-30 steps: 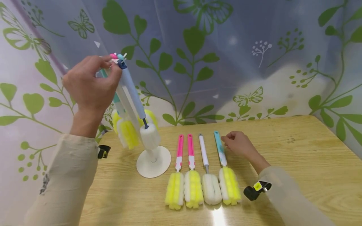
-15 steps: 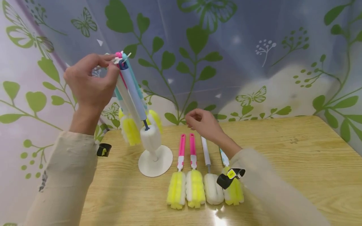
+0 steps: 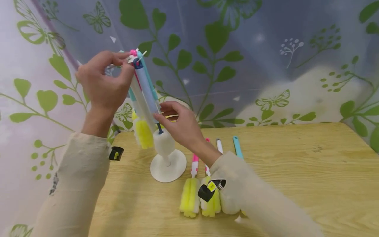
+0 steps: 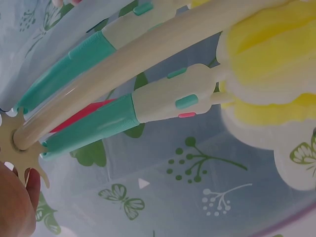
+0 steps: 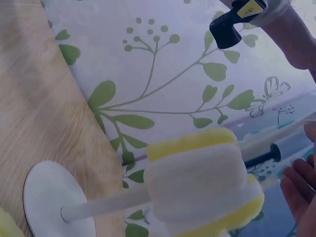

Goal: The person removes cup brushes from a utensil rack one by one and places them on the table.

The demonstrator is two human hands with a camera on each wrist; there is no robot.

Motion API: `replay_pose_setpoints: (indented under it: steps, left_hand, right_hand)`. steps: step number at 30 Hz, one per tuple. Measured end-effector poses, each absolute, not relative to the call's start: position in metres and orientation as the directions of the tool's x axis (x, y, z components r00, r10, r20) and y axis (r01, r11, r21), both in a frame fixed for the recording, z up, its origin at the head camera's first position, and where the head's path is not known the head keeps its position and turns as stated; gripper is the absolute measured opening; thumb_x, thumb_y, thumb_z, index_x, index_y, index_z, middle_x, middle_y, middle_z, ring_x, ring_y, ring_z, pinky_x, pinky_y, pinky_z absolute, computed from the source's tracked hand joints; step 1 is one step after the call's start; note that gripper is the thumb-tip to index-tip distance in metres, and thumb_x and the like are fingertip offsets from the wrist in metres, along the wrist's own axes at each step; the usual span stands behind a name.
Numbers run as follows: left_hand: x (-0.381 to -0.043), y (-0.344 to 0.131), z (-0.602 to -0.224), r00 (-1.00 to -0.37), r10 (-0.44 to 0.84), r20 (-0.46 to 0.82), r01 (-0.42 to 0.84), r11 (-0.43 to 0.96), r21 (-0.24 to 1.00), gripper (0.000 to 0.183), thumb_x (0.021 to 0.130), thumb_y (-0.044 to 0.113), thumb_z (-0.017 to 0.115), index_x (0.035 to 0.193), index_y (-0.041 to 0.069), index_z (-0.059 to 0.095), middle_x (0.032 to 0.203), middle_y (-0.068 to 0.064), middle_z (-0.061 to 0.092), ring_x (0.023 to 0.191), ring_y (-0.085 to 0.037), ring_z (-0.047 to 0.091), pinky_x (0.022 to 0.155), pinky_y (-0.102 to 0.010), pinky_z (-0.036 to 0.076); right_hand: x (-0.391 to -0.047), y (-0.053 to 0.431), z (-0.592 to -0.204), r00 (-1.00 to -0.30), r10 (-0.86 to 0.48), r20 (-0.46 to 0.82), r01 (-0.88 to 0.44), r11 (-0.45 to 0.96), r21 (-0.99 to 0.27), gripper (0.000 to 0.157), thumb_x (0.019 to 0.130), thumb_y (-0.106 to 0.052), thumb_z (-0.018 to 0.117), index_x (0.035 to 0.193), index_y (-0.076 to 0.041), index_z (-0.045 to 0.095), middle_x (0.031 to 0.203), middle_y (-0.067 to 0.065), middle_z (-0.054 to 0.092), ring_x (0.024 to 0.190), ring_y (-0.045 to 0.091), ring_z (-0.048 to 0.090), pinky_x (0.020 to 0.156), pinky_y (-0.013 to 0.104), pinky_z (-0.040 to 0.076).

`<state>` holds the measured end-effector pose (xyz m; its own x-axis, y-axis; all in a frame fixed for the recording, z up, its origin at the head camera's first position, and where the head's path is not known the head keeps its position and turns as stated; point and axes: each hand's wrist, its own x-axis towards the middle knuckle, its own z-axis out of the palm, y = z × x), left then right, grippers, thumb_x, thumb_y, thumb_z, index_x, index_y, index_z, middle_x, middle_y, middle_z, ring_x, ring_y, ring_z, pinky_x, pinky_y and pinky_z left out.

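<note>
My left hand (image 3: 105, 77) pinches the star-shaped hook top (image 4: 10, 138) of a white stand, whose round base (image 3: 174, 169) is on the table. Several sponge bottle brushes hang round its post (image 4: 123, 64). One has a light blue handle (image 3: 146, 92) and a white sponge (image 3: 163, 143); others have teal handles (image 4: 94, 126) and yellow-and-white sponges (image 3: 143, 133). My right hand (image 3: 182, 125) is at the lower end of the blue handle. Its thumb overlaps that handle in the head view, with the fingers (image 5: 298, 185) extended on the other side.
On the wooden table (image 3: 296, 164) lie two pink-handled brushes (image 3: 189, 197), a white-handled brush (image 3: 219, 144) and a teal-handled brush (image 3: 238, 148), partly behind my right sleeve (image 3: 254, 187). A leaf-patterned curtain (image 3: 266, 65) hangs behind the table.
My right hand has moved left from beside the teal-handled brush on the table, across the row, to the hanging brushes. The left hand keeps its hold on the stand's top.
</note>
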<state>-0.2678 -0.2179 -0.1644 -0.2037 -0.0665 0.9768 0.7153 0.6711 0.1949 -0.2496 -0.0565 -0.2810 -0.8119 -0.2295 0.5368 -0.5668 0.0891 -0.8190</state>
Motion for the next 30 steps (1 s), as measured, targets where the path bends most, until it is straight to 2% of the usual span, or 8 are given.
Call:
replay_pose_setpoints:
  steps: [4, 10, 17, 26, 30]
  left_hand:
    - [-0.2685, -0.2152, -0.1644, -0.199, -0.058, 0.978, 0.723, 0.666, 0.186, 0.017, 0.072, 0.007, 0.059, 0.06, -0.005, 0.061, 0.079, -0.002, 0.073, 0.075, -0.018, 0.071, 0.051, -0.018, 0.021]
    - [-0.2686, -0.2115, -0.1629, -0.188, -0.04, 0.981, 0.714, 0.681, 0.165, 0.019, 0.073, 0.01, 0.058, 0.061, -0.003, 0.061, 0.081, 0.001, 0.073, 0.072, -0.02, 0.07, 0.048, -0.022, 0.015]
    - [-0.2694, -0.2098, -0.1634, -0.182, -0.038, 0.983, 0.719, 0.677, 0.159, 0.018, 0.073, 0.009, 0.057, 0.061, -0.003, 0.063, 0.081, 0.0, 0.073, 0.074, -0.019, 0.071, 0.049, -0.02, 0.019]
    - [-0.2684, -0.2157, -0.1643, -0.164, -0.03, 0.986, 0.696, 0.705, 0.137, 0.024, 0.076, 0.013, 0.056, 0.061, -0.005, 0.061, 0.081, -0.002, 0.073, 0.072, -0.023, 0.07, 0.05, -0.022, 0.019]
    - [-0.2673, -0.2167, -0.1654, -0.16, -0.024, 0.987, 0.656, 0.744, 0.125, 0.025, 0.076, 0.015, 0.054, 0.062, -0.004, 0.061, 0.081, -0.002, 0.073, 0.066, -0.027, 0.067, 0.064, -0.023, 0.033]
  right_hand:
    - [-0.249, -0.0613, -0.2806, -0.818, -0.202, 0.539, -0.564, 0.096, -0.82, 0.037, 0.087, -0.024, 0.07, 0.119, -0.007, 0.062, 0.105, 0.0, 0.065, 0.094, 0.009, 0.061, 0.084, 0.022, 0.048]
    - [-0.2508, -0.0613, -0.2818, -0.819, -0.184, 0.544, -0.567, 0.108, -0.816, 0.032, 0.086, -0.019, 0.07, 0.115, -0.006, 0.064, 0.1, 0.001, 0.066, 0.089, 0.01, 0.062, 0.082, 0.02, 0.048]
    - [-0.2504, -0.0647, -0.2823, -0.828, -0.202, 0.523, -0.55, 0.116, -0.827, 0.031, 0.087, -0.018, 0.069, 0.115, -0.005, 0.064, 0.099, 0.002, 0.067, 0.089, 0.01, 0.062, 0.079, 0.019, 0.048]
    - [-0.2494, -0.0601, -0.2785, -0.777, -0.216, 0.591, -0.61, 0.024, -0.792, 0.029, 0.086, -0.015, 0.07, 0.113, -0.004, 0.067, 0.097, 0.002, 0.066, 0.086, 0.01, 0.063, 0.079, 0.022, 0.05]
    - [-0.2464, -0.0567, -0.2753, -0.773, -0.222, 0.595, -0.609, -0.003, -0.793, 0.03, 0.087, -0.016, 0.07, 0.114, -0.004, 0.067, 0.097, 0.001, 0.067, 0.087, 0.009, 0.064, 0.08, 0.023, 0.05]
